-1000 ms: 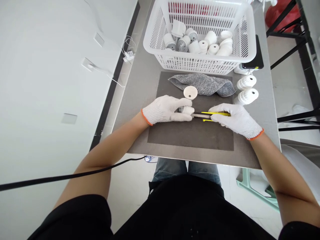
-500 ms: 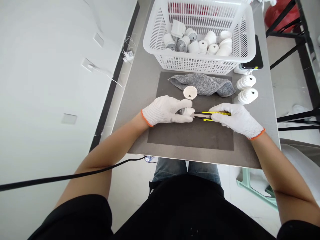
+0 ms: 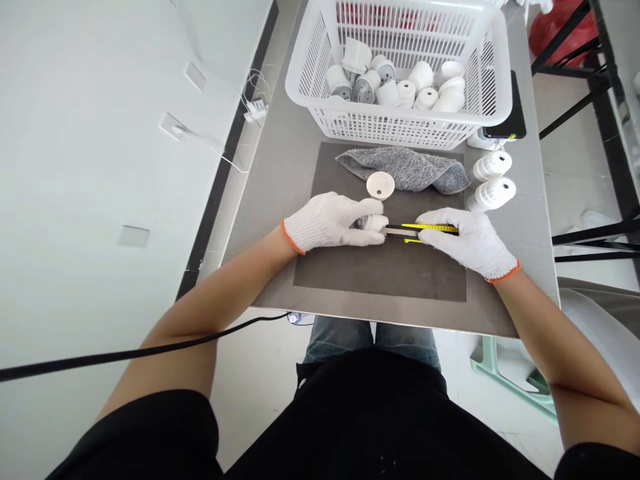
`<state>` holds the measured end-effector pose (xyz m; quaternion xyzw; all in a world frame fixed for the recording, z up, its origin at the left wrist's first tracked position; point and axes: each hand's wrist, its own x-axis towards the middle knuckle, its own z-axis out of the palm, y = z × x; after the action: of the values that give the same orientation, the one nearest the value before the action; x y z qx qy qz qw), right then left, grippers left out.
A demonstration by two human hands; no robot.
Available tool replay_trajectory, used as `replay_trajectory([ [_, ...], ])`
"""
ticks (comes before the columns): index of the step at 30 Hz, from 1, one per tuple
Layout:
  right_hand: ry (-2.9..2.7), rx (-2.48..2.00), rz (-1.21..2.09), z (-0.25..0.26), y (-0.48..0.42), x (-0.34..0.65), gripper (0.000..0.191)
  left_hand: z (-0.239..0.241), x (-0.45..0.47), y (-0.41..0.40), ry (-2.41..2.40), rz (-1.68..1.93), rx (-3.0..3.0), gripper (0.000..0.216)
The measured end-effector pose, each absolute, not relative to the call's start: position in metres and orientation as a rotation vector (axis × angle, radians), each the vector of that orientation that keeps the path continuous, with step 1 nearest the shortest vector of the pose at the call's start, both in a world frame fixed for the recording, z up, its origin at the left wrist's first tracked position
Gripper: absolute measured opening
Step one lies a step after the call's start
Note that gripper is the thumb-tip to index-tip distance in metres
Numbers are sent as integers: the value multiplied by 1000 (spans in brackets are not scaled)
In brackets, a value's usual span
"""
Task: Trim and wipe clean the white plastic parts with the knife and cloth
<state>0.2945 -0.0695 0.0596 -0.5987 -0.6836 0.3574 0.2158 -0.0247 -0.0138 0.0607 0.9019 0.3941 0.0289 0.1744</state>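
Note:
My left hand (image 3: 336, 221), in a white knit glove with an orange cuff, grips a small white plastic fitting (image 3: 376, 223) between thumb and fingers. Part of the fitting is hidden by the glove. A yellow and black utility knife (image 3: 413, 231) lies in my gloved right hand (image 3: 463, 240), its blade pointing left. The blade's tip end meets the fitting's right side; whether it cuts in, I cannot tell. Just above my left fingertips stands a white cup (image 3: 381, 186) with a dark hole in its bottom.
A grey cloth (image 3: 407, 168) lies crumpled on the dark mat (image 3: 380, 273). Behind it, a white basket (image 3: 395, 127) holds several white plastic parts. Two ribbed white parts (image 3: 493, 180) and a black phone (image 3: 511, 113) are at the right. A black cable (image 3: 150, 350) crosses my left arm.
My right hand has moved slightly left with the utility knife, closer to the fitting. My left hand keeps nearly the same place and hold.

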Motion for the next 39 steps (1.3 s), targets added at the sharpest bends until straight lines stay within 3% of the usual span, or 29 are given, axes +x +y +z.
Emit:
replay_trajectory([
  [22,-1909,-1586,1076,54,-66,298,33,63,-23,-14,1088,71,2596,41],
  [39,-1966,-1570,943,51,-67,298,29,62,-23,-13,1094,30,2607,44],
])
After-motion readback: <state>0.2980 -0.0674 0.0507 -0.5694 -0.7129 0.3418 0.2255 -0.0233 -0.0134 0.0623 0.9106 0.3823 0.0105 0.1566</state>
